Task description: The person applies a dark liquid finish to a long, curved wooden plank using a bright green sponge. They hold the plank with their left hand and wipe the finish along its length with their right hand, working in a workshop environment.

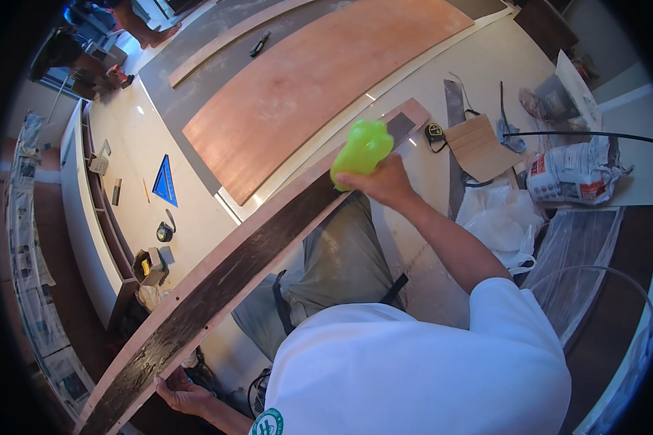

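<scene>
A long, narrow wooden board slants across my lap from lower left to upper right. A dark strip runs along its middle, wet and glossy with streaks towards the lower left and greyer at the far end. My right hand is wrapped round a lime-green plastic bottle, tilted with its lobed base up and its lower end at the dark strip. The bottle's mouth is hidden. Near the lower left end, my left hand grips the board's near edge, thumb on top and fingers partly hidden underneath.
A large wooden panel lies ahead with a cutter beyond it. On the left are a blue set square and a tape measure. Cardboard, a plastic bag and a sack lie right. Another person's legs show far left.
</scene>
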`<move>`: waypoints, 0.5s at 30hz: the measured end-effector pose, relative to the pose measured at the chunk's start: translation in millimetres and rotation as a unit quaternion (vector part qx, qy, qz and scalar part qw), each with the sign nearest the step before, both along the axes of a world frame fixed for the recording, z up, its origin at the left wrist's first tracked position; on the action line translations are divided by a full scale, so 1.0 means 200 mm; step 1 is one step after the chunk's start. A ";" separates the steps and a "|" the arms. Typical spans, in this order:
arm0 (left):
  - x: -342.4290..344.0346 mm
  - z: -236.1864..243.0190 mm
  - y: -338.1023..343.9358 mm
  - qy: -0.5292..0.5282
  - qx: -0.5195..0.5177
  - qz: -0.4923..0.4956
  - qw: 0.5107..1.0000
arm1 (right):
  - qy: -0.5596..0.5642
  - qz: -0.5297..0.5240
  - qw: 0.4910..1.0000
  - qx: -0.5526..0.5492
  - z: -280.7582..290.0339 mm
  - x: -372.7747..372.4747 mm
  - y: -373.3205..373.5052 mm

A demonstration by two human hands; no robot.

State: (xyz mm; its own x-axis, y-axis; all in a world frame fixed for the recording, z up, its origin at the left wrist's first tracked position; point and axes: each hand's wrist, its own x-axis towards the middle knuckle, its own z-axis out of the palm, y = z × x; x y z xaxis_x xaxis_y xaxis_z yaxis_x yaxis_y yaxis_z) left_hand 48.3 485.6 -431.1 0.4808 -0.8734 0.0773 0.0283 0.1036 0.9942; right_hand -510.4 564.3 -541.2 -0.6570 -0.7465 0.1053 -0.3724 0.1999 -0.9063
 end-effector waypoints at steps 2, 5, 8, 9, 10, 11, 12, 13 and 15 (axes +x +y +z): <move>0.02 0.00 0.00 0.011 -0.001 -0.013 1.000 | 0.008 0.001 1.000 0.014 0.03 -0.01 -0.01; 0.10 -0.03 -0.02 0.017 0.005 -0.013 1.000 | 0.029 -0.087 0.989 0.117 -0.20 -0.41 -0.02; 0.07 -0.01 -0.02 -0.017 0.022 0.008 1.000 | 0.036 -0.159 0.976 0.147 -0.25 -0.62 0.02; 0.07 -0.02 -0.03 -0.008 0.021 0.011 1.000 | 0.053 -0.176 0.972 0.148 -0.26 -0.66 0.03; 0.08 -0.03 -0.03 -0.002 0.020 0.013 1.000 | -0.003 -0.164 0.981 0.106 -0.29 -0.66 0.04; 0.10 -0.04 -0.04 0.002 0.021 0.017 1.000 | -0.025 -0.135 0.988 0.071 -0.28 -0.59 0.04; 0.12 -0.05 -0.05 0.001 0.023 0.019 1.000 | -0.046 -0.106 0.993 0.036 -0.28 -0.49 0.04; 0.14 -0.04 -0.04 -0.004 0.024 0.024 0.999 | -0.070 -0.073 0.995 0.000 -0.27 -0.42 0.01; 0.16 -0.03 -0.04 -0.003 0.029 0.027 0.999 | -0.002 -0.063 0.998 0.019 -0.26 -0.37 -0.06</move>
